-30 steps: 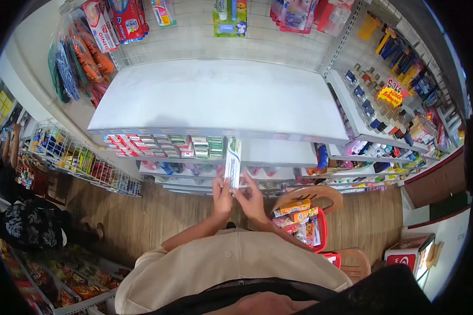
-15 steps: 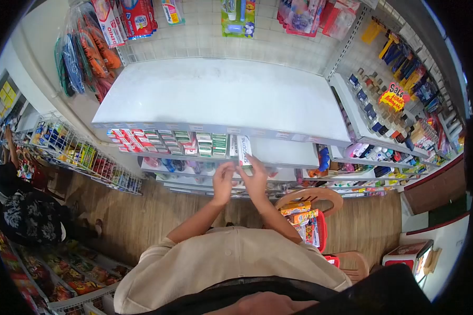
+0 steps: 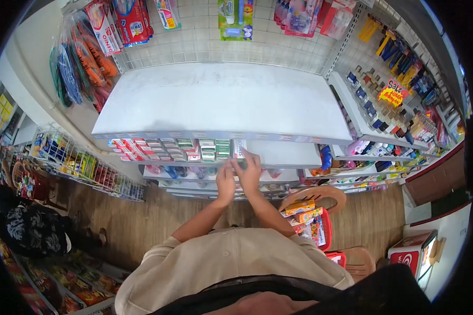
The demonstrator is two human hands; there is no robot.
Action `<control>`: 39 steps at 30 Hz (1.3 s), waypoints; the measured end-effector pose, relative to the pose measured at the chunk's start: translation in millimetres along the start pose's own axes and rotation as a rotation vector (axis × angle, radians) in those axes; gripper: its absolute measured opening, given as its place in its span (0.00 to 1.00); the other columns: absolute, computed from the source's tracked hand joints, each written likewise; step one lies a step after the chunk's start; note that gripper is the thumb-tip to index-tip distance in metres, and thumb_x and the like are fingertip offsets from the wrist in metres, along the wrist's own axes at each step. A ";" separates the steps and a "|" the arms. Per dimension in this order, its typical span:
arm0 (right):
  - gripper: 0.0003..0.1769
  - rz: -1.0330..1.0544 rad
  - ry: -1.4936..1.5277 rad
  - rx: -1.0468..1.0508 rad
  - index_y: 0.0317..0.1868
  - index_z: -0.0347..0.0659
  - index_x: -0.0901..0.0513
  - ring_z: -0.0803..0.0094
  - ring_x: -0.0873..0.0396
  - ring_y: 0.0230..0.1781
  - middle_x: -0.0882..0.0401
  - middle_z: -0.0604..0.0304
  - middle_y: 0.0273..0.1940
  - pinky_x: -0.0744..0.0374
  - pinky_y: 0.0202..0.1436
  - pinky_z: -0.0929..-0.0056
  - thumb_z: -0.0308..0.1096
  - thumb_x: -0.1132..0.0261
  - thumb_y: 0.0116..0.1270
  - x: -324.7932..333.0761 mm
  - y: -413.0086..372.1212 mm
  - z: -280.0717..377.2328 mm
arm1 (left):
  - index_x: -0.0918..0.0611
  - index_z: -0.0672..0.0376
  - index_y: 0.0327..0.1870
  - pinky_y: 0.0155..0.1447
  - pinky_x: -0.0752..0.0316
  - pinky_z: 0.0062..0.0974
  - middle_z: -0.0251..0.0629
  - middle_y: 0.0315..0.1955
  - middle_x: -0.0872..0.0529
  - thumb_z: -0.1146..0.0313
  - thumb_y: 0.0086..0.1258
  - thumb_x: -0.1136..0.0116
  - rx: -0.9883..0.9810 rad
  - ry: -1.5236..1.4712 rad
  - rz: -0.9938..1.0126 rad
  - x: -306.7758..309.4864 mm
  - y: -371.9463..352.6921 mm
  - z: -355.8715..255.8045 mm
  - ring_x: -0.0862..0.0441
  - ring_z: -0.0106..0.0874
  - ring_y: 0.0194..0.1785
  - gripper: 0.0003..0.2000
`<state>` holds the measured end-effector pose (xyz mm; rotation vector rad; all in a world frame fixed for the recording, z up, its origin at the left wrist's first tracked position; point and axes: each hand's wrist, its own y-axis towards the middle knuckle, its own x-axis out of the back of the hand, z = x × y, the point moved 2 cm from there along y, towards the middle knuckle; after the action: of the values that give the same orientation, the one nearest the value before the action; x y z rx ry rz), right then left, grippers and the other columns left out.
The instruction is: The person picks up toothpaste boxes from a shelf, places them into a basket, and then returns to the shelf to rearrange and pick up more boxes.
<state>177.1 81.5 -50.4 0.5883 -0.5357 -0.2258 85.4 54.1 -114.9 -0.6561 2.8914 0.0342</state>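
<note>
A white Sensodyne toothpaste box [image 3: 239, 147] lies lengthwise on the second shelf, its rear part hidden beneath the top shelf's front edge. My right hand [image 3: 250, 172] is at the near end of that box, with forefinger and thumb around it. Just left of it, my left hand [image 3: 226, 184] has its fingers stretched toward the shelf edge, holding nothing that I can see. Rows of green-and-white toothpaste boxes [image 3: 215, 150] stand directly left of the Sensodyne box. Farther left come red-and-white boxes [image 3: 131, 149].
The white top shelf [image 3: 220, 100] overhangs the boxes. Hanging packs [image 3: 236, 20] line the wire back panel. A red basket [image 3: 326, 231] of goods rests on a brown chair [image 3: 326, 197] at right. Bottles [image 3: 376, 105] fill the right shelf. Another person [image 3: 31, 226] is at far left.
The Sensodyne box has slid deeper under the top shelf, with my right hand following it. My left hand has shifted slightly right and down. The camera view has tilted a little.
</note>
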 end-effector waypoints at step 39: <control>0.32 -0.108 -0.214 -0.046 0.63 0.43 0.29 0.48 0.22 0.51 0.24 0.43 0.55 0.20 0.50 0.59 0.32 0.32 0.56 -33.6 -15.5 2.6 | 0.20 0.64 0.42 0.40 0.28 0.22 0.36 0.31 0.18 0.66 0.73 0.49 0.099 0.152 -0.079 246.1 -44.8 22.2 0.23 0.23 0.33 0.10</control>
<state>146.6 79.4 -71.6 0.5525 -0.7043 -0.4057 -110.1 -89.9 -179.4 -0.7862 2.9840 -0.1748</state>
